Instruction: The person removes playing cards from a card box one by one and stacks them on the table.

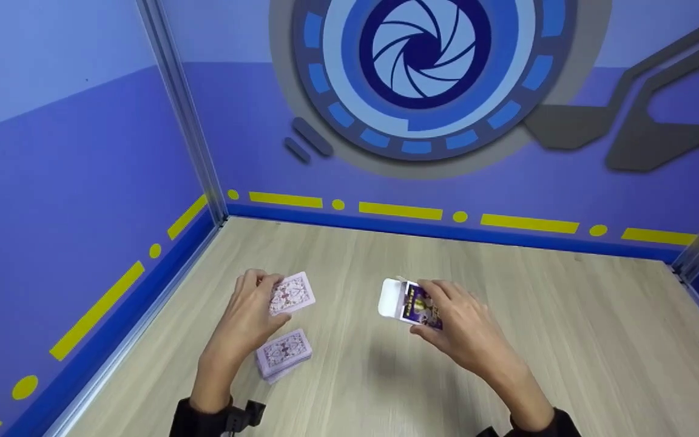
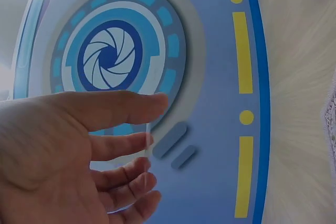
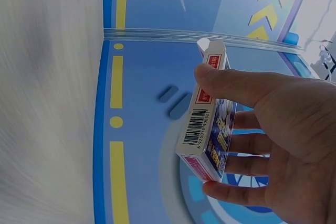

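Observation:
Above the left part of the table, my left hand [image 1: 245, 311] pinches a thin playing card [image 1: 292, 294], its patterned back facing up. Edge-on in the left wrist view, the card [image 2: 147, 142] is a narrow line at the fingertips. Just below that hand a stack of playing cards [image 1: 286, 351] lies on the table, slightly uneven. My right hand [image 1: 460, 321] grips a small card box [image 1: 420, 304] over the middle of the table. The box's white end flap [image 1: 390, 298] stands out toward the left. A barcode shows on the box side [image 3: 195, 128] in the right wrist view.
Pale wood-grain table [image 1: 349, 255] lies under both hands. Blue panels with yellow dashes [image 1: 400, 210] rise along its back and left edges. A metal post [image 1: 185, 109] stands at the back left corner.

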### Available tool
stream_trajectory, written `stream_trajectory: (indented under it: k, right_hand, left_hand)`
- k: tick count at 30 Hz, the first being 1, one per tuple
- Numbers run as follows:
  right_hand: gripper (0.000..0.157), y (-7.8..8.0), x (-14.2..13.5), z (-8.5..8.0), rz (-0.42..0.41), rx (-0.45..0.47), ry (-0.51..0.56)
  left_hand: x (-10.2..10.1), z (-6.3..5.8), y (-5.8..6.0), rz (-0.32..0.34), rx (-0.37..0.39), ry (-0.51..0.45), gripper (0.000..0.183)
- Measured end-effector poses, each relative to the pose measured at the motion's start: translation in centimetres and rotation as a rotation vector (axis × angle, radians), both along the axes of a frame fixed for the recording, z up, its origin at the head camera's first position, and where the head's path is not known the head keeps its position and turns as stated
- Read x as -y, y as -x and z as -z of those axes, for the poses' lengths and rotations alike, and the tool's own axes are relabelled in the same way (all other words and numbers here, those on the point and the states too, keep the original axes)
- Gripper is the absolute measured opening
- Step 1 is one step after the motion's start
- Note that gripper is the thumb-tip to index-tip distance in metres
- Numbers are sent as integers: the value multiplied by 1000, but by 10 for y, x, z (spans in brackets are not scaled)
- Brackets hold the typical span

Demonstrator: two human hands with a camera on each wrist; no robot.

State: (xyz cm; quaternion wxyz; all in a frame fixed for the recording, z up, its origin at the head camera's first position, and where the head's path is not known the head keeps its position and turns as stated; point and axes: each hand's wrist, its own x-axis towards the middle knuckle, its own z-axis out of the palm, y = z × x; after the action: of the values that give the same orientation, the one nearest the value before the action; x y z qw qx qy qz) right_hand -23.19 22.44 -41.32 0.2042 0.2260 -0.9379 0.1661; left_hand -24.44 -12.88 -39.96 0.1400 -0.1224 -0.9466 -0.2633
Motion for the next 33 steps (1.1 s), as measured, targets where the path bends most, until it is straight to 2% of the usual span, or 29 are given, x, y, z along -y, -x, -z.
stream_trajectory:
  k: [7, 10, 19, 25, 33]
  right_hand:
    - [75, 0, 1, 1, -5, 7, -7]
    - [75, 0, 1, 1, -2, 11, -10]
    - [76, 0, 2, 3, 0, 14, -13]
    - [75, -1, 3, 3, -5, 17, -17]
    - [74, -2, 4, 2, -12, 39, -33]
  left_hand:
    - [4, 6, -1, -39, 281, 42, 60]
    - [5, 11, 1, -52, 348, 68, 59]
    - [-2, 27, 8, -38, 436, 118, 53]
    - [-7, 39, 10, -25, 425, 167, 49]
    - [-10, 46, 11, -16, 448, 224, 49]
